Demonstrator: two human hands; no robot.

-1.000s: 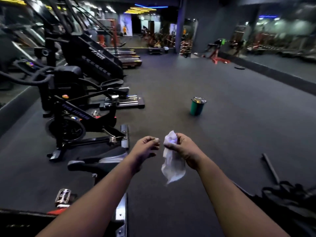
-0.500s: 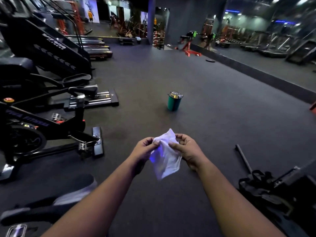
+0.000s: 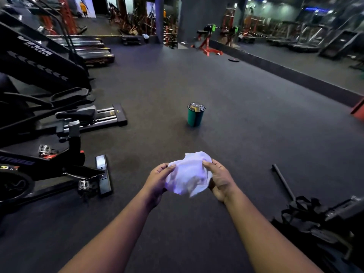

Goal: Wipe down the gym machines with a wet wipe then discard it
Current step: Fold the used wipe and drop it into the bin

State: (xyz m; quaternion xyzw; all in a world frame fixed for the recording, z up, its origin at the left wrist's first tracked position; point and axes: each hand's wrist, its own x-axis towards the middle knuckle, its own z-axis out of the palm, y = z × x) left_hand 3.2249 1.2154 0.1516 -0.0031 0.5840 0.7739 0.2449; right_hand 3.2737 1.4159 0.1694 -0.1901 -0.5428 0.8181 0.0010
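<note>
A crumpled white wet wipe (image 3: 189, 175) is stretched between both of my hands, in front of me above the dark floor. My left hand (image 3: 157, 179) pinches its left edge. My right hand (image 3: 219, 179) pinches its right edge with the fingers curled over the cloth. A small green bin (image 3: 195, 116) with a dark lid stands on the floor straight ahead, a few steps beyond the wipe. A black exercise bike (image 3: 65, 160) stands to the left of my hands.
A stair-climber machine (image 3: 41, 62) and treadmills (image 3: 92, 50) line the left side. A black machine with straps (image 3: 323, 219) and a loose bar (image 3: 283, 182) lie at the lower right. A mirrored wall with a low ledge (image 3: 295, 75) runs along the right.
My left hand has taken hold of the wipe, and both hands have spread it wider. The view has swung right and moved toward the green bin, leaving the bikes further left.
</note>
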